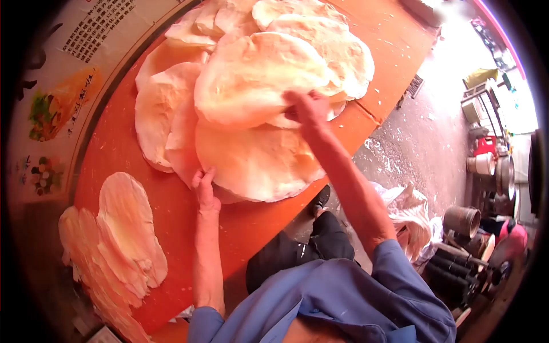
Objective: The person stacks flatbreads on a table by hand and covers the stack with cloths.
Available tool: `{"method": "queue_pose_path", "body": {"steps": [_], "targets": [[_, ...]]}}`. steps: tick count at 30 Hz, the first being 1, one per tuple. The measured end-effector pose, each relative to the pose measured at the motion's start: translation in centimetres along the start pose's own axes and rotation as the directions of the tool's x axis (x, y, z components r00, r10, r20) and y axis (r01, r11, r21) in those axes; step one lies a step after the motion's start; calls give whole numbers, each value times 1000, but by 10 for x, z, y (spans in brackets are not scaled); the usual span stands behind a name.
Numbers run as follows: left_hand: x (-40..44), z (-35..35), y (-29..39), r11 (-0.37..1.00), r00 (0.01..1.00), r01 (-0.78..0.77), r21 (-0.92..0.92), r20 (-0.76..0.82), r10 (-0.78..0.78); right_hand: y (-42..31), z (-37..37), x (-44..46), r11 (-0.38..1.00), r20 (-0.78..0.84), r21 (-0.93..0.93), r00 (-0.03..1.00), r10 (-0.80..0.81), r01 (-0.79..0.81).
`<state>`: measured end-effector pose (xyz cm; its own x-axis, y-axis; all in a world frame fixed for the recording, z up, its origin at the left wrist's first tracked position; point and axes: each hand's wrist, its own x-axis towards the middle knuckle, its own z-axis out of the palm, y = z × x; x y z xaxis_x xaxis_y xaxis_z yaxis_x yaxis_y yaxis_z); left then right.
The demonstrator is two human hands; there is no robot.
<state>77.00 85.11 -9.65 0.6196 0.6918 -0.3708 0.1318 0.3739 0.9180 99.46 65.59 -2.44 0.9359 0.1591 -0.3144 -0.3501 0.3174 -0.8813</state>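
Several large, pale, thin flatbreads lie overlapped on an orange-red table. My right hand (307, 108) grips the right edge of an upper flatbread (260, 77), its fingers closed over the rim. Beneath that one, another broad flatbread (257, 163) reaches close to the table's near edge. At this lower bread's left edge is my left hand (206, 191), thumb and fingers bent together at the rim; the bread partly hides the fingertips. More flatbreads (163, 114) lie to the left, and others (337, 46) are heaped at the far side.
A separate stack of long flatbreads (123, 240) sits on the table's (234, 228) left end. A printed wall panel (86, 74) borders the left side. To the right, a white sack (409, 208) stands on the concrete floor (412, 148), near metal pots (462, 222) and a roller machine (457, 268).
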Motion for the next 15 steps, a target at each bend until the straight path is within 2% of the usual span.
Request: {"method": "queue_pose_path", "body": {"steps": [1, 2, 3, 6, 8, 10, 11, 12, 13, 14, 15], "targets": [[-9, 9, 11, 999, 1000, -13, -47, -27, 11, -14, -26, 4, 996, 22, -87, 999, -23, 25], [-17, 16, 17, 995, 998, -27, -93, -54, 22, -5, -60, 27, 997, 37, -76, 999, -26, 28], [-8, 9, 3, 982, 999, 25, -186, -34, -32, -29, -89, 28, 978, 41, -208, 999, 31, -21], [-6, 7, -19, 920, 982, 189, -343, 41, -187, -37, -138, 50, 976, 38, -214, 998, 59, -50], [-19, 9, -14, 949, 991, 122, -290, -15, -132, -45, -141, 59, 974, 69, -223, 996, 54, -37], [-32, 8, 0, 981, 996, 38, -190, -71, -52, -62, -136, 66, 936, 218, -345, 976, 7, 70], [-35, 14, 9, 981, 995, 35, -189, -80, -51, -90, -125, 70, 957, 234, -281, 972, 2, 66], [-36, 19, 17, 990, 997, -18, -143, -78, 7, -109, -131, 96, 917, 287, -338, 951, -115, 213], [-36, 25, 21, 992, 996, -66, -108, -65, 59, -138, -131, 114, 906, 279, -341, 947, -157, 250], [-37, 29, 28, 991, 997, -54, -122, -63, 47, -166, -131, 133, 888, 236, -382, 956, -174, 256], [-35, 28, 32, 990, 997, -52, -131, -64, 44, -196, -135, 155, 874, 248, -424, 959, -141, 238]]}}
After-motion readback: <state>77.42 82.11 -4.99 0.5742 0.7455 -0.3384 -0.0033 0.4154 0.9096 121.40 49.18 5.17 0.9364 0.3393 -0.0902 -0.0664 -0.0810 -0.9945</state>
